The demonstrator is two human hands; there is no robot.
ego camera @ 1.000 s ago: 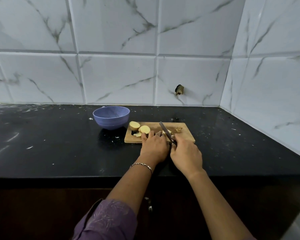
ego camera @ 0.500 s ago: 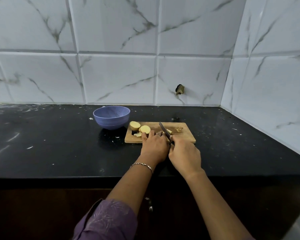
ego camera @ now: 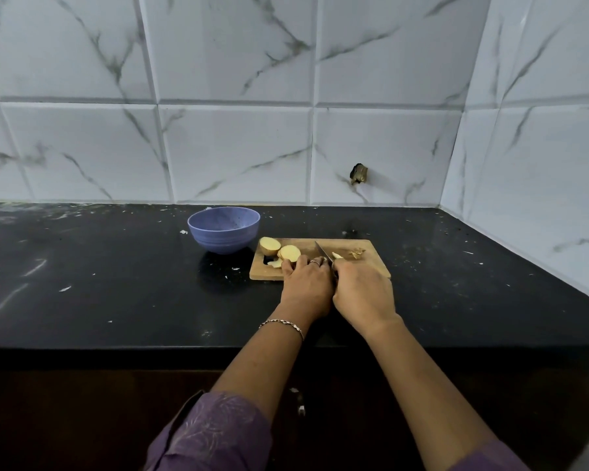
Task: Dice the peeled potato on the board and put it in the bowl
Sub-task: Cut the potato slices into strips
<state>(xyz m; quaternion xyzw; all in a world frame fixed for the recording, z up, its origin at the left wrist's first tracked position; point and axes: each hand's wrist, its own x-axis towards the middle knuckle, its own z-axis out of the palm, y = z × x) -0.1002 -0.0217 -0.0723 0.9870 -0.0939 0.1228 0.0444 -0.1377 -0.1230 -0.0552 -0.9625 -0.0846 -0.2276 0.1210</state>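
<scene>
While the right hand (ego camera: 364,294) still grips the knife (ego camera: 322,253) — blade barely shifted — the left hand (ego camera: 306,287) clamps potato (ego camera: 289,252).

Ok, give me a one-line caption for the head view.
Right hand grips a knife over the wooden board, left hand steadying the potato, blue bowl beside the board.

Both forearms enter at 6 o'clock and converge mid-frame. Left forearm angles toward 1 o'clock, purple sleeve (ego camera: 215,433) ends near the elbow, bracelet (ego camera: 281,326) on the wrist. Left hand (ego camera: 306,287) is palm down, knuckles up, fingers bent down at its 12 o'clock edge (whatever's under them is hidden). Right forearm angles toward 11 o'clock. Right hand (ego camera: 363,294) sits at 3 o'clock of the left, touching it, fingers curled round the knife (ego camera: 322,251) handle, blade pointing to 11 o'clock.
</scene>
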